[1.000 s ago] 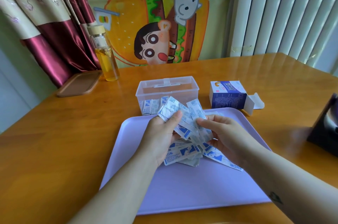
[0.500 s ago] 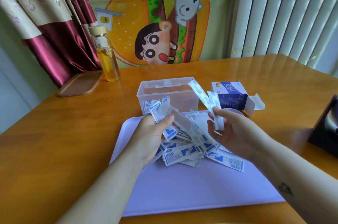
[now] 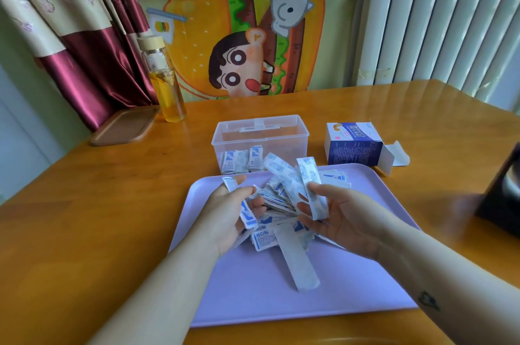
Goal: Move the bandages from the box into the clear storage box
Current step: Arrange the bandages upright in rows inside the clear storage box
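While the left hand (image 3: 229, 216) and right hand (image 3: 342, 216) each pinched bandages (image 3: 309, 175) near the tray's (image 3: 281, 305) far edge, stacking them flat first seemed wise.

Lavender tray (image 3: 253, 302) on wooden desk (image 3: 84, 218) — beyond tray's far-left corner: glass bottle (image 3: 166, 85), yellow liquid; brown board (image 3: 123, 126).

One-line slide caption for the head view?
Left hand and right hand each hold bandages over the pile on the lilac tray; some already sit in the clear storage box.
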